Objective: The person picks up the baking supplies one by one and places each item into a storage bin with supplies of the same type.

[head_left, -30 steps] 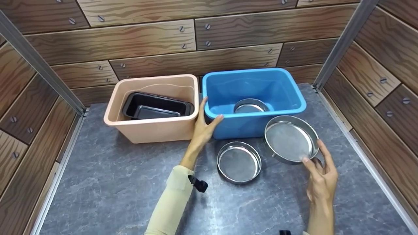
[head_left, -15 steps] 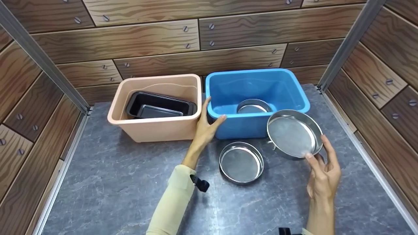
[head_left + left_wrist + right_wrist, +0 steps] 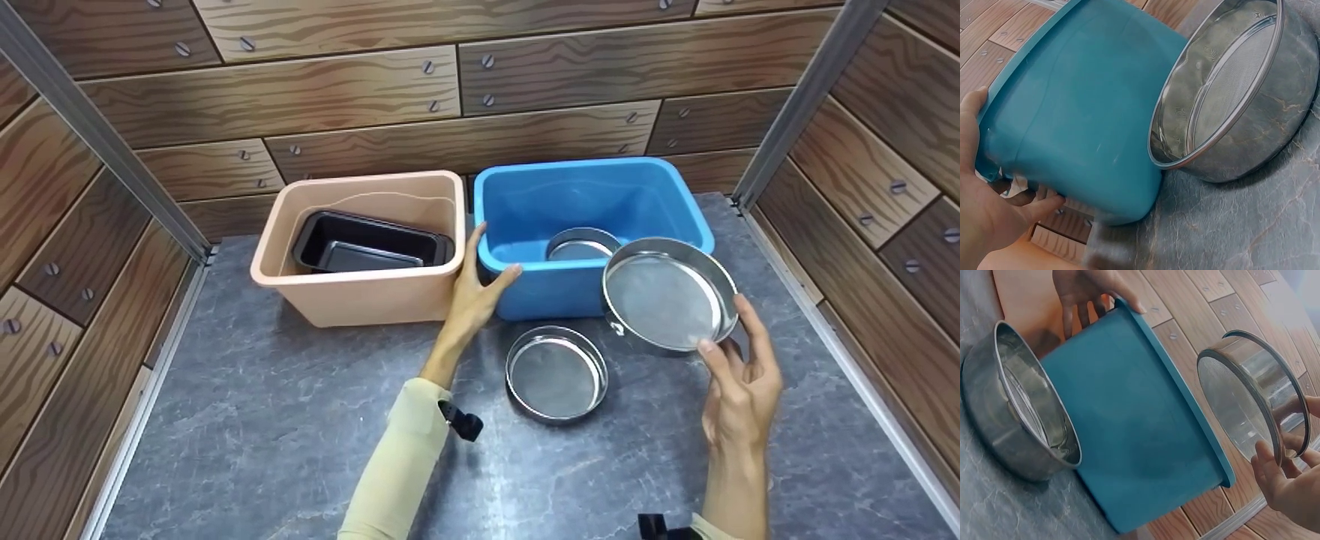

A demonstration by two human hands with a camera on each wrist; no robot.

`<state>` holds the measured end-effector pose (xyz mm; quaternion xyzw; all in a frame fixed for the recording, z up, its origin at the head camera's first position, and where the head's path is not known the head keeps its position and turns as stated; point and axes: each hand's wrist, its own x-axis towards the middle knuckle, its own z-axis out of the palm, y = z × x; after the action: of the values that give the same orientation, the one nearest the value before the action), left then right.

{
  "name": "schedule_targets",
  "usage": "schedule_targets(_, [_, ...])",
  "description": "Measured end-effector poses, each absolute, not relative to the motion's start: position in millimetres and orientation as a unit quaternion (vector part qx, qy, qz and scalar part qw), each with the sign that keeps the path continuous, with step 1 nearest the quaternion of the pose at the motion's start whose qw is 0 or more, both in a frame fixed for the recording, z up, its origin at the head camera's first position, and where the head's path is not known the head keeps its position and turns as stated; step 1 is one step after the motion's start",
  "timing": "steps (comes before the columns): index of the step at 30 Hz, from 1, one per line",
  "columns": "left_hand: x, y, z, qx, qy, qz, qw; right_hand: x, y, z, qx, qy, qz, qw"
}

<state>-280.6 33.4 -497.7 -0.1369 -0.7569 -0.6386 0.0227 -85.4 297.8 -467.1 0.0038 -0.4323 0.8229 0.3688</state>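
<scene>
The raised metal sieve (image 3: 664,300), round and straight-walled, was held off the surface near the right front corner of the blue bin (image 3: 551,292), its open side tilted toward the person. The right hand (image 3: 741,397) pinched its near right edge, the gap between thumb and fingers narrow and filled by the wall. The left hand (image 3: 471,304) touched the bin's left front corner with thumb and forefinger spread wide, the thumb at the front rim, the forefinger along the left side. Round metal vessels numbered three: the raised sieve; a standing sieve (image 3: 556,376), upright on the surface just in front of the blue bin; and an inner vessel (image 3: 583,244) within that bin, partly hidden, its base too obscured to identify. Bins numbered two, the peach bin (image 3: 360,304) standing left of the blue one. In it lay black loaf pans or a single loaf pan (image 3: 371,251), tilted; nesting could not be told. Both sleeves were pale, and a small black device (image 3: 463,424) sat at the left wrist. The surface was a grey marbled sheet (image 3: 262,427), enclosed by walls patterned as wooden planks (image 3: 337,94), with metal rails (image 3: 810,97) at the corners.
</scene>
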Motion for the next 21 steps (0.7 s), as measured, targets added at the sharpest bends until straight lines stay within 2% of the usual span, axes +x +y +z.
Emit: schedule_targets(21, [-282.4,34.3,-497.8,-0.14,-0.746,-0.65,0.02,-135.1,292.4,-457.0,-0.034,-0.465,0.805,0.366])
